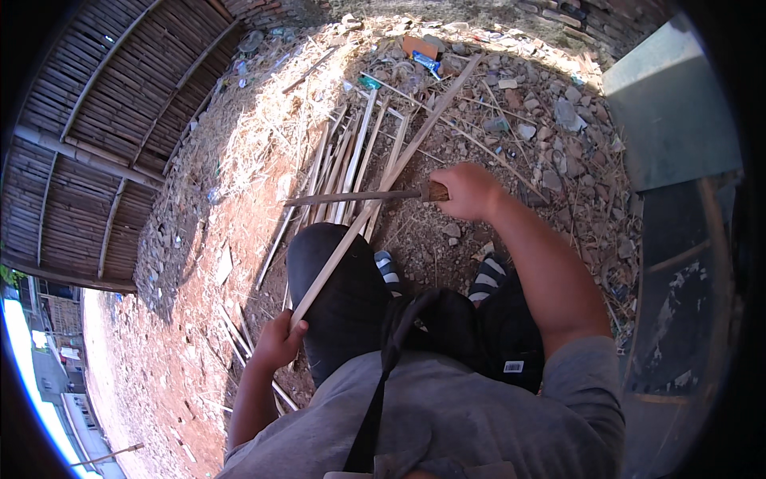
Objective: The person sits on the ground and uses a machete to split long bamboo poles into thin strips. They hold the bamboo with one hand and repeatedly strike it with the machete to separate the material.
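Rubble-strewn brown dirt ground (pixel 159 359) all round, running wide and sunlit to the left, where a slatted bamboo wall (pixel 88 172) edges it; a flat grey panel (pixel 678 104) hems the right. Loose pale sticks (pixel 359 148) crowd the front. Left hand (pixel 279 339) clasps a long pale wooden strip (pixel 352 237) over the black-clad thigh (pixel 315 251); right hand (pixel 467 191) grips a wooden-handled, dark-bladed tool (pixel 351 197) crossing it.
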Motion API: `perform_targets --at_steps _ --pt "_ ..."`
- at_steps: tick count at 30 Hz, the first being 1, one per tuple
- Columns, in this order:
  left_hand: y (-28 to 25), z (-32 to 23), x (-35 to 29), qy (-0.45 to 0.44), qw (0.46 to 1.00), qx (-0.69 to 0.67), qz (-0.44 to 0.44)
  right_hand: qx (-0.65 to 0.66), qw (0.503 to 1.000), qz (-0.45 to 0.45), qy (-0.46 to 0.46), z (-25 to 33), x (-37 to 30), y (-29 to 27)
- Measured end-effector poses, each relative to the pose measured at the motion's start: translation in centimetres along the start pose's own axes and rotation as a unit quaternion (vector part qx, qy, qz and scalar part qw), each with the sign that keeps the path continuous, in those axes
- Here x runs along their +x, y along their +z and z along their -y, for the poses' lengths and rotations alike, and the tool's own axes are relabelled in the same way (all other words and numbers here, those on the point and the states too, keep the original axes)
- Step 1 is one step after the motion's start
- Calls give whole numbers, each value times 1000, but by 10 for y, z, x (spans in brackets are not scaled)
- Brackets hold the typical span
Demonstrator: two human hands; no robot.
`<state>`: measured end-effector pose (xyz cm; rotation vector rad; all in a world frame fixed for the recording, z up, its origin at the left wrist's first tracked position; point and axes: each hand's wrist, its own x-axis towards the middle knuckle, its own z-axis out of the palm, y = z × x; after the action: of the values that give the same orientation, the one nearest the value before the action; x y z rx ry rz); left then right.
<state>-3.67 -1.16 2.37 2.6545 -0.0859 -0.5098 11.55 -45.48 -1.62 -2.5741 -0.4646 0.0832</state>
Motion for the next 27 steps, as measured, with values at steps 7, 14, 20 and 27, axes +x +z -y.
perform_targets --at_steps 7,14,20,27 --pt "9 10 4 1 1000 -1 2 -7 1000 -17 8 16 2 2" --pt "0 8 5 -30 998 -36 35 84 991 -67 82 -27 6 13" --pt "-6 15 8 -47 984 -128 113 -11 1000 -17 6 24 1 -4" --pt "-11 14 15 -54 980 -137 131 92 992 -61 61 -7 7 10"
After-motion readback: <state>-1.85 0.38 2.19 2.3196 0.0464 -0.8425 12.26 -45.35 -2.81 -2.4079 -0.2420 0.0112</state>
